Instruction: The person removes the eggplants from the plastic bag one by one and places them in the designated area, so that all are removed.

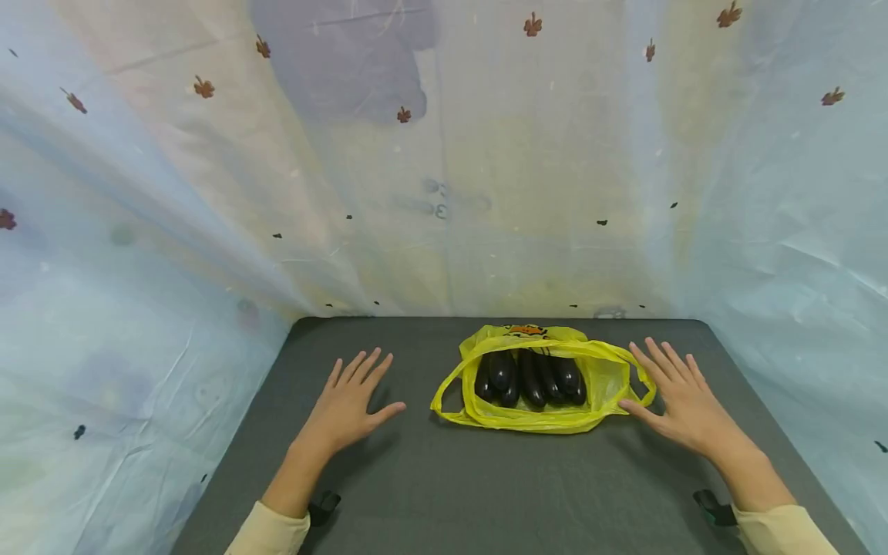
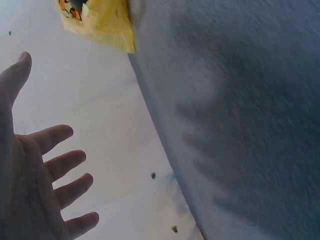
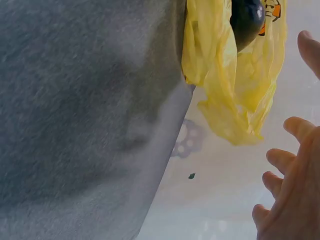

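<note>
On the flat, dark grey worktop [image 1: 499, 493], you face a limp, thin yellow plastic bag [image 1: 548, 422], probably weighty with slick, elongated black eggplants [image 1: 533, 381]; its looped handles [image 1: 437, 405] offer the likeliest hold. Your left hand [image 1: 347, 405] and right hand [image 1: 683, 405], spread and empty, flank its gaping, translucent mouth.

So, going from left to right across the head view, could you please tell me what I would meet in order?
Cream fabric left sleeve, bare left hand, yellow plastic bag with glossy, elongated black eggplants inside, bare right hand, cream fabric right sleeve.
</note>
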A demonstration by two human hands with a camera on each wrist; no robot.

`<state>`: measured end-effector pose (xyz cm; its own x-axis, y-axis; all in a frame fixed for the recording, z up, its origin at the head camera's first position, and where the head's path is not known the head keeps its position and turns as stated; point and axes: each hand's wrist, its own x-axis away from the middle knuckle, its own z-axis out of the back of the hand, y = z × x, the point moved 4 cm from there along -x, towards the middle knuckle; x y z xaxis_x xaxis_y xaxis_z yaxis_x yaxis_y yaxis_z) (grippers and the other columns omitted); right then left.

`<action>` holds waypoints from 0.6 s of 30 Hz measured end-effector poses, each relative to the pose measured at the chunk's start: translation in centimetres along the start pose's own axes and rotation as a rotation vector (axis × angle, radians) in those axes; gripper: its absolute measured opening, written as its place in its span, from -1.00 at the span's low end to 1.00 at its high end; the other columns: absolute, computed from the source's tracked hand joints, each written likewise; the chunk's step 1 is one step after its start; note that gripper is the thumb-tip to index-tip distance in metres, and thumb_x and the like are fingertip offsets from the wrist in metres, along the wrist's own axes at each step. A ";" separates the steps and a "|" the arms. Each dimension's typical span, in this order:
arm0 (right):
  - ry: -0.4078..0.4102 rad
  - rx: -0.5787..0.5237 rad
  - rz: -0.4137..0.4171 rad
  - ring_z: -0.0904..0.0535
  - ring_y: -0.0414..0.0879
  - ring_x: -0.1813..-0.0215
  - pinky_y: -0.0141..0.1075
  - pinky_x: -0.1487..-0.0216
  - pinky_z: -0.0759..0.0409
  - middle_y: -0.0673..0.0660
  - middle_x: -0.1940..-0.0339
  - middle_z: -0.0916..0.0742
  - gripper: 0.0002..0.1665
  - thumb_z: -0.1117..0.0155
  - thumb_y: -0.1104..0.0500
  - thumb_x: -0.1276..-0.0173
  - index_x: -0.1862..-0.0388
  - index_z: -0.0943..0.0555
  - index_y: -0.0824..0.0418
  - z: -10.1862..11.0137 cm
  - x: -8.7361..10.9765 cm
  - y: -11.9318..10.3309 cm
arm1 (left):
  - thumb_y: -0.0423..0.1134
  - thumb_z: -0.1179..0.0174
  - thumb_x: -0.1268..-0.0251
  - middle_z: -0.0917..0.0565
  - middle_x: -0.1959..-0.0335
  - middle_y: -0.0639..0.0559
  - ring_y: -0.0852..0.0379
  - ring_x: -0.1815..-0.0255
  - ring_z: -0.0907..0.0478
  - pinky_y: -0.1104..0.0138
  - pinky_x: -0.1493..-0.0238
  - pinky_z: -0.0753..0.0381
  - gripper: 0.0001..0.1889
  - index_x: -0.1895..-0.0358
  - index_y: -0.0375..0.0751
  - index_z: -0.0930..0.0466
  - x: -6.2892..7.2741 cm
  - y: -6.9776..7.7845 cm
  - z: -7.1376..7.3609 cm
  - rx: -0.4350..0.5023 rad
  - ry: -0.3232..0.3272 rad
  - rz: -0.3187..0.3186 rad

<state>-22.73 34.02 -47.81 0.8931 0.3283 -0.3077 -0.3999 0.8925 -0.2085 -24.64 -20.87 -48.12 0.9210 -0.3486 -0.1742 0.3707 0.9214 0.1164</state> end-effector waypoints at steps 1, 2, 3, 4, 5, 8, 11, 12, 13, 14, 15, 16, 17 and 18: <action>0.004 0.002 0.009 0.12 0.36 -0.78 0.20 -0.70 0.51 0.32 -0.81 -0.05 0.25 -0.43 -0.30 -0.45 -0.85 0.07 -0.04 -0.1 -0.1 -0.1 | 0.48 -0.21 -0.40 -0.14 -0.76 -0.12 -0.25 -0.75 -0.05 -0.31 -0.68 0.12 0.02 -0.75 0.01 -0.16 -0.1 0.3 0.1 0.007 -0.001 -0.003; 0.005 0.001 0.017 0.11 0.36 -0.78 0.20 -0.71 0.50 0.32 -0.80 -0.05 0.25 -0.44 -0.31 -0.44 -0.85 0.07 -0.03 -0.1 -0.3 -0.2 | 0.49 -0.20 -0.40 -0.13 -0.76 -0.10 -0.24 -0.75 -0.04 -0.30 -0.68 0.12 0.02 -0.75 0.01 -0.15 -0.3 0.7 0.1 0.008 -0.005 -0.004; 0.009 -0.002 0.025 0.10 0.37 -0.77 0.19 -0.71 0.48 0.32 -0.80 -0.06 0.25 -0.44 -0.30 -0.44 -0.84 0.04 -0.01 -0.2 -0.4 -0.3 | 0.49 -0.20 -0.40 -0.12 -0.76 -0.10 -0.24 -0.76 -0.04 -0.29 -0.68 0.12 0.03 -0.76 0.02 -0.14 -0.4 1.0 0.1 0.009 -0.009 -0.008; 0.008 -0.007 0.030 0.09 0.36 -0.77 0.18 -0.72 0.48 0.33 -0.80 -0.07 0.25 -0.44 -0.30 -0.44 -0.84 0.02 0.02 -0.2 -0.5 -0.5 | 0.49 -0.19 -0.40 -0.12 -0.77 -0.09 -0.23 -0.76 -0.04 -0.28 -0.69 0.11 0.03 -0.76 0.02 -0.13 -0.6 1.4 0.2 0.009 -0.014 -0.012; 0.008 -0.009 0.033 0.09 0.35 -0.78 0.18 -0.72 0.47 0.33 -0.80 -0.07 0.24 -0.44 -0.30 -0.44 -0.84 0.01 0.03 -0.3 -0.6 -0.6 | 0.50 -0.17 -0.41 -0.11 -0.77 -0.08 -0.22 -0.76 -0.04 -0.27 -0.69 0.10 0.03 -0.76 0.02 -0.12 -0.7 1.7 0.1 0.005 -0.019 -0.018; 0.004 -0.023 0.043 0.10 0.31 -0.79 0.17 -0.73 0.41 0.33 -0.79 -0.09 0.22 -0.45 -0.28 -0.44 -0.82 -0.05 0.11 -0.5 -1.0 -0.9 | 0.51 -0.14 -0.43 -0.11 -0.77 -0.09 -0.20 -0.76 -0.03 -0.25 -0.70 0.09 0.02 -0.77 0.03 -0.10 -1.1 2.7 0.1 0.007 -0.041 -0.036; 0.008 -0.035 0.059 0.09 0.28 -0.79 0.18 -0.74 0.34 0.34 -0.79 -0.12 0.21 -0.47 -0.26 -0.43 -0.81 -0.08 0.14 -0.7 -1.3 -1.3 | 0.50 -0.12 -0.45 -0.11 -0.77 -0.09 -0.18 -0.76 -0.04 -0.21 -0.71 0.07 0.01 -0.77 0.03 -0.08 -1.4 3.5 0.0 0.005 -0.049 -0.057; 0.008 -0.040 0.066 0.09 0.27 -0.79 0.18 -0.74 0.32 0.35 -0.78 -0.12 0.21 -0.48 -0.26 -0.43 -0.81 -0.07 0.14 -0.8 -1.5 -1.5 | 0.50 -0.13 -0.45 -0.11 -0.77 -0.09 -0.17 -0.76 -0.04 -0.20 -0.71 0.06 0.01 -0.77 0.03 -0.08 -1.5 3.8 0.0 0.012 -0.051 -0.062; 0.009 -0.047 0.073 0.07 0.27 -0.79 0.17 -0.75 0.32 0.35 -0.78 -0.13 0.22 -0.48 -0.26 -0.43 -0.81 -0.07 0.14 -0.9 -1.6 -1.6 | 0.48 -0.14 -0.46 -0.12 -0.77 -0.09 -0.17 -0.76 -0.05 -0.20 -0.71 0.04 0.00 -0.77 0.03 -0.09 -1.5 4.1 -0.1 0.015 -0.049 -0.069; 0.013 -0.048 0.079 0.05 0.28 -0.78 0.17 -0.75 0.29 0.35 -0.78 -0.15 0.22 -0.49 -0.25 -0.42 -0.81 -0.07 0.13 -1.0 -1.6 -1.8 | 0.47 -0.15 -0.47 -0.12 -0.77 -0.09 -0.17 -0.76 -0.06 -0.19 -0.71 0.02 0.00 -0.77 0.03 -0.08 -1.6 4.3 -0.1 0.020 -0.047 -0.075; 0.011 -0.052 0.084 0.04 0.28 -0.78 0.15 -0.75 0.29 0.35 -0.77 -0.15 0.22 -0.49 -0.25 -0.42 -0.81 -0.07 0.14 -1.1 -1.7 -1.9 | 0.47 -0.15 -0.47 -0.12 -0.77 -0.08 -0.16 -0.75 -0.08 -0.18 -0.70 -0.01 -0.01 -0.77 0.04 -0.08 -1.7 4.6 -0.2 0.027 -0.046 -0.078; 0.008 -0.053 0.088 0.03 0.28 -0.78 0.15 -0.75 0.27 0.35 -0.77 -0.15 0.22 -0.49 -0.25 -0.42 -0.81 -0.07 0.14 -1.1 -1.8 -2.0 | 0.46 -0.15 -0.48 -0.12 -0.77 -0.08 -0.16 -0.75 -0.09 -0.18 -0.70 -0.04 -0.02 -0.77 0.05 -0.08 -1.8 4.8 -0.2 0.040 -0.046 -0.081; 0.002 -0.053 0.089 0.01 0.29 -0.78 0.13 -0.76 0.27 0.34 -0.78 -0.15 0.22 -0.49 -0.26 -0.43 -0.81 -0.06 0.14 -1.2 -1.9 -2.2 | 0.46 -0.15 -0.48 -0.12 -0.77 -0.07 -0.16 -0.74 -0.10 -0.18 -0.69 -0.08 -0.02 -0.77 0.06 -0.07 -1.9 5.1 -0.2 0.053 -0.047 -0.082; 0.000 -0.053 0.092 -0.01 0.31 -0.77 0.11 -0.76 0.28 0.34 -0.77 -0.16 0.22 -0.48 -0.26 -0.43 -0.81 -0.07 0.15 -1.3 -1.9 -2.3 | 0.44 -0.15 -0.49 -0.14 -0.76 -0.06 -0.17 -0.74 -0.12 -0.18 -0.67 -0.11 -0.03 -0.77 0.05 -0.08 -2.0 5.4 -0.2 0.074 -0.045 -0.085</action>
<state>-23.79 30.97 -47.92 0.8520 0.4083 -0.3276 -0.4908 0.8408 -0.2284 -24.51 -15.18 -47.38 0.8898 -0.4334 -0.1428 0.4537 0.8738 0.1750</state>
